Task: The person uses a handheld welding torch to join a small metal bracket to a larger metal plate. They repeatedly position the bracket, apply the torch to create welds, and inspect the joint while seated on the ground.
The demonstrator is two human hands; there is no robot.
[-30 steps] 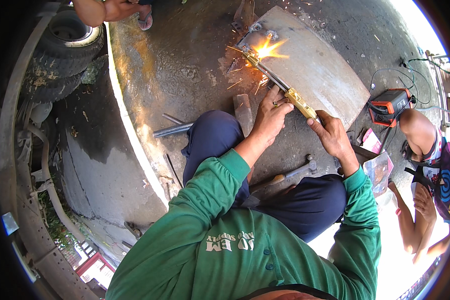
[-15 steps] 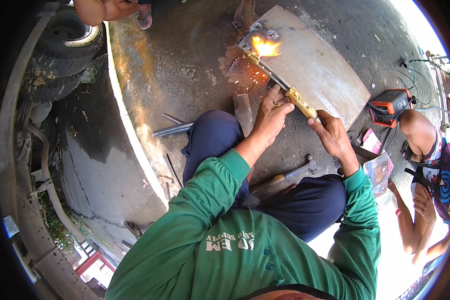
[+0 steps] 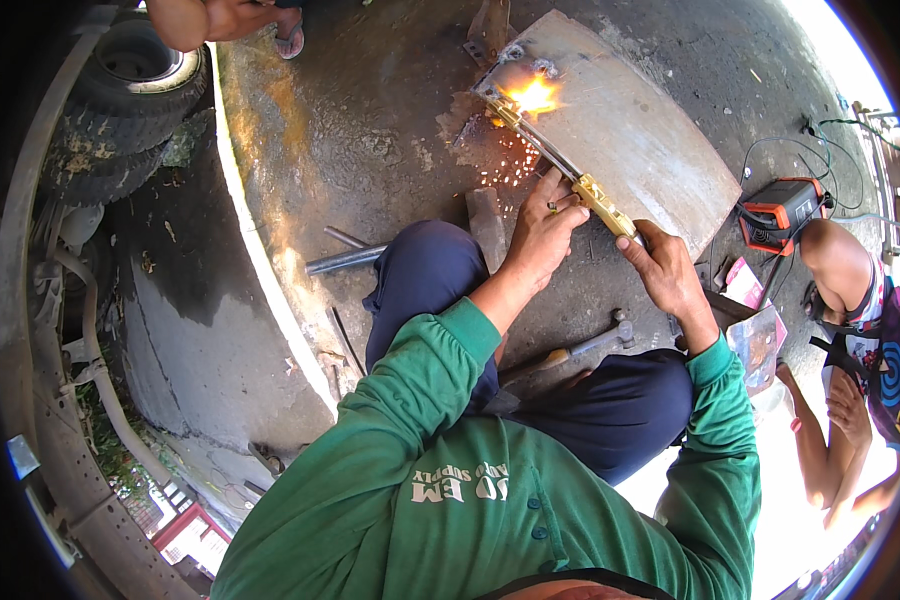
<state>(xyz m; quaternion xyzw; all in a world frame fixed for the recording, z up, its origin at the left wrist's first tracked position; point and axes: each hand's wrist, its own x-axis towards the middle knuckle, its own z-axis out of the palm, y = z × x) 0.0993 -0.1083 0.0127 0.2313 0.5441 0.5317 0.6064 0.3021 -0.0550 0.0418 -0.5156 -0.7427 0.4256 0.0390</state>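
First, hammer point(image 3: 592, 342): lies on the concrete floor point(image 3: 390, 130) between your knees, short of both hands.
Right hand point(image 3: 662, 268): wrapped round the rear of the cutting torch point(image 3: 600, 207), thumb along its near side; the tail end is hidden in your palm.
Left hand point(image 3: 542, 238): holding farther forward, thumb and fingers drawn in at the front of the brass body, forefinger reaching under the slim tubes point(image 3: 560, 160).
Torch position: slanting up and left from your hands, its head at the left edge of the steel plate point(image 3: 630, 130).
Torch handling: likely rigid and fairly dense, front-heavy if you hold only the tail, so two hands should steady it. The smooth brass could slip in a sweaty palm.
Where to hold: keep to the body and rear; the tubes probably warm toward the head, and your left forefinger sits close to them.
Flame point(image 3: 533, 95): bright over the plate at the torch head, with sparks point(image 3: 515, 160) scattering beside the edge on your side.
Plate handling: probably heavy, stiff and hot around the flame; the right-hand corner, well apart from it, looks the safer hold, though bare fingers risk a rough edge.
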